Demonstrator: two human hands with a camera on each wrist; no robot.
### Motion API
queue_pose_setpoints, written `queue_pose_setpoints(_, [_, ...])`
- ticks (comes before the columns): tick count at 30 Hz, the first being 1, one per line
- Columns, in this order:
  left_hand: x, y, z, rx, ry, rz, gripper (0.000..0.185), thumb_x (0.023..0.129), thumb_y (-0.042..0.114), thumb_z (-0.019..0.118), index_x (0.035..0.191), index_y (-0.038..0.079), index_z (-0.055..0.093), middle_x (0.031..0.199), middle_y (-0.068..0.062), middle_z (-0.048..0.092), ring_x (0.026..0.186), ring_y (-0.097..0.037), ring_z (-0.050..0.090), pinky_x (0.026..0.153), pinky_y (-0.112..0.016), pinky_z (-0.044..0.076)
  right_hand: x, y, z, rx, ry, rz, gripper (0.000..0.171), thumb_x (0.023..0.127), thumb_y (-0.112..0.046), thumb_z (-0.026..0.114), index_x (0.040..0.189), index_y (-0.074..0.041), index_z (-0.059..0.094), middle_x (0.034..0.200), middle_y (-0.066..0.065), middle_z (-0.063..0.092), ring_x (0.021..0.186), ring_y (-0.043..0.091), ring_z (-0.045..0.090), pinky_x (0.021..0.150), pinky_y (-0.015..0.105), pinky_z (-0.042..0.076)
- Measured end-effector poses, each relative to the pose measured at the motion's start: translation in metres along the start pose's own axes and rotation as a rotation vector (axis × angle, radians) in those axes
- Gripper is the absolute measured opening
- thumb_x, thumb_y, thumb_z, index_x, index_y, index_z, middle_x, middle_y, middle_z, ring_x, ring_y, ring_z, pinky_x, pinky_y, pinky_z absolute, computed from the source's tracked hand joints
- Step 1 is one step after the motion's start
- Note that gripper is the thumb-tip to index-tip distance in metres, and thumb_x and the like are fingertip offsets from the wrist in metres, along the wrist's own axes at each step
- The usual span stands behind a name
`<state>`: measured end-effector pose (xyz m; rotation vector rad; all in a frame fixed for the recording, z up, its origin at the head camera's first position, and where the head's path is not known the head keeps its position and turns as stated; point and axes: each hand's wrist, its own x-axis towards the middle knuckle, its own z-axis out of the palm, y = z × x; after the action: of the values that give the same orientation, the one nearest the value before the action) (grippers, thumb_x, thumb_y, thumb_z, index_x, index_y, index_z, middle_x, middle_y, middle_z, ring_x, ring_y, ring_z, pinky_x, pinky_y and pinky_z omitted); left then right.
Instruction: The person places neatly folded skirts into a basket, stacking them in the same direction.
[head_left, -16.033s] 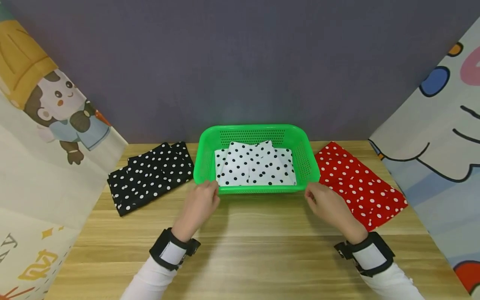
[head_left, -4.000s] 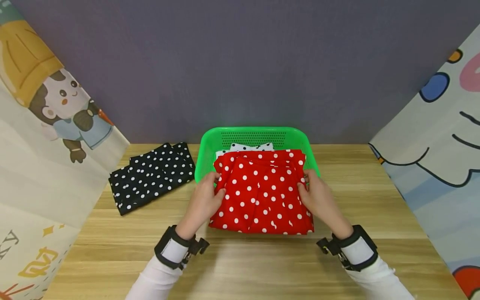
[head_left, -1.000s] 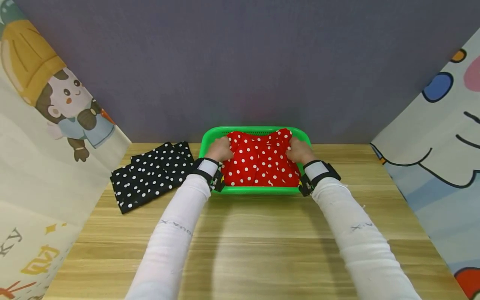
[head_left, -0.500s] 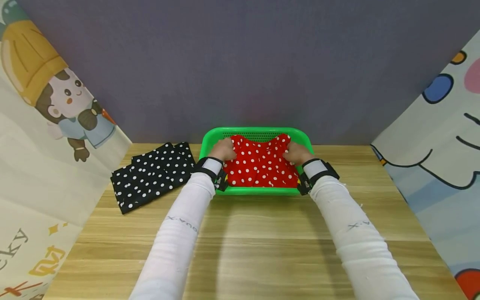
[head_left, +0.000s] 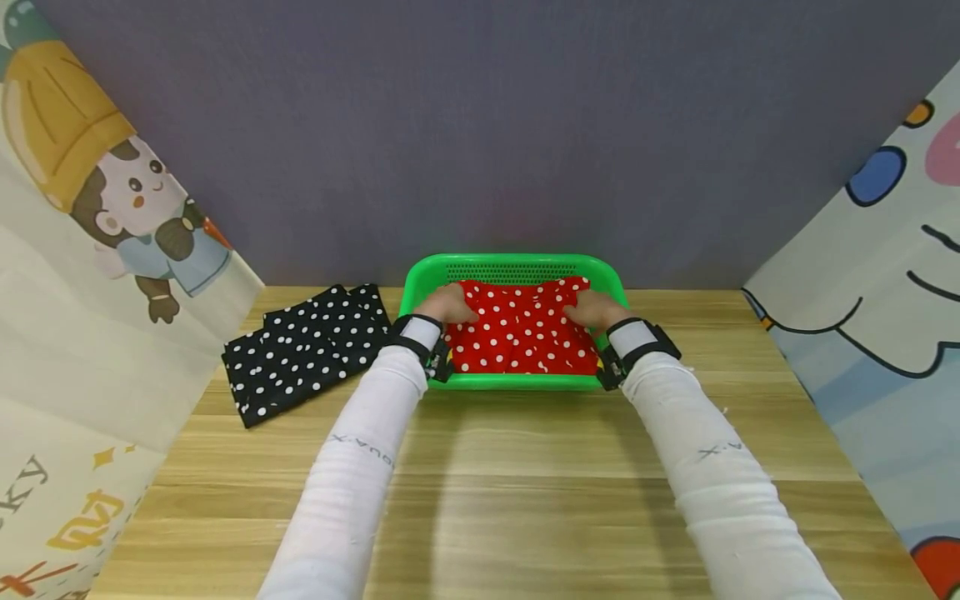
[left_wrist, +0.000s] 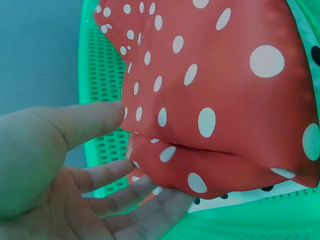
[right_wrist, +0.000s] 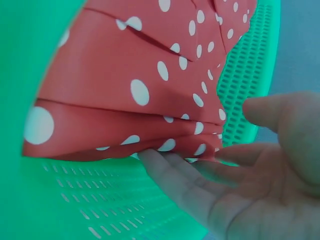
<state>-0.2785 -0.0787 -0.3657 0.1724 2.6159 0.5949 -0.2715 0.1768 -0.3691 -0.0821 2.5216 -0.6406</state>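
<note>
Head view: red dotted cloth inside green basket on counter. Wrist views: left hand and right hand loose, grip released, fingers against cloth's sides; white dotted cloth beneath.

Head cam: sits high and furthest back, faces forward and down, wide over wooden table, green basket, grey back wall. Left wrist cam: close-up past left hand, looking in from basket's left end. Right wrist cam: equally close past right hand, from right end. All share red dotted cloth and basket.
</note>
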Motion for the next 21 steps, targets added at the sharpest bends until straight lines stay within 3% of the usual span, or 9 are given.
queue_pose_setpoints(4, [0.001, -0.002, 0.0, -0.001, -0.07, -0.02, 0.032, 0.09, 0.03, 0.055, 0.104, 0.001, 0.053, 0.091, -0.009, 0.053, 0.091, -0.025, 0.055, 0.07, -0.027, 0.043, 0.0, 0.002, 0.002, 0.018, -0.068, -0.003, 0.057, 0.099, -0.024, 0.031, 0.142, 0.01, 0.016, 0.141, 0.028, 0.028, 0.124, 0.04, 0.038, 0.085, 0.046, 0.05])
queue_pose_setpoints(7, [0.0, -0.004, 0.0, 0.002, -0.102, -0.02, 0.034, 0.091, 0.032, 0.053, 0.106, 0.001, 0.052, 0.094, -0.009, 0.051, 0.094, -0.026, 0.055, 0.073, -0.029, 0.045, 0.001, 0.003, 0.004, 0.053, -0.121, -0.004, 0.056, 0.1, -0.024, 0.03, 0.142, 0.009, 0.014, 0.14, 0.027, 0.027, 0.124, 0.04, 0.036, 0.089, 0.048, 0.047])
queue_pose_setpoints(10, [-0.002, -0.005, -0.002, 0.01, -0.125, -0.009, 0.036, 0.091, 0.033, 0.051, 0.106, 0.0, 0.052, 0.097, -0.011, 0.051, 0.093, -0.026, 0.054, 0.075, -0.03, 0.045, 0.001, 0.003, 0.005, 0.079, -0.144, -0.005, 0.058, 0.1, -0.024, 0.03, 0.143, 0.009, 0.011, 0.141, 0.027, 0.025, 0.124, 0.04, 0.036, 0.09, 0.049, 0.046])
queue_pose_setpoints(12, [-0.005, -0.005, -0.003, 0.015, -0.127, 0.003, 0.041, 0.092, 0.033, 0.05, 0.114, -0.001, 0.052, 0.106, -0.013, 0.052, 0.098, -0.026, 0.052, 0.084, -0.032, 0.045, -0.001, 0.001, 0.005, 0.08, -0.135, -0.011, 0.057, 0.1, -0.024, 0.03, 0.143, 0.008, 0.011, 0.141, 0.028, 0.024, 0.122, 0.04, 0.037, 0.089, 0.05, 0.047])
queue_pose_setpoints(16, [-0.011, -0.006, -0.005, 0.033, -0.088, 0.024, 0.051, 0.093, 0.032, 0.049, 0.13, -0.002, 0.044, 0.124, -0.015, 0.048, 0.109, -0.026, 0.048, 0.094, -0.037, 0.041, -0.008, -0.002, 0.003, -0.027, -0.017, -0.091, 0.053, 0.098, -0.022, 0.034, 0.14, 0.009, 0.024, 0.136, 0.027, 0.036, 0.11, 0.036, 0.048, 0.083, 0.045, 0.05])
queue_pose_setpoints(21, [-0.02, -0.008, -0.008, 0.038, 0.028, 0.081, 0.039, 0.092, 0.028, 0.051, 0.118, 0.0, 0.054, 0.11, -0.013, 0.056, 0.095, -0.023, 0.053, 0.079, -0.033, 0.047, -0.018, -0.005, 0.0, -0.186, 0.218, -0.272, 0.03, 0.092, -0.014, 0.044, 0.112, 0.008, 0.05, 0.1, 0.022, 0.058, 0.079, 0.029, 0.055, 0.074, 0.04, 0.046])
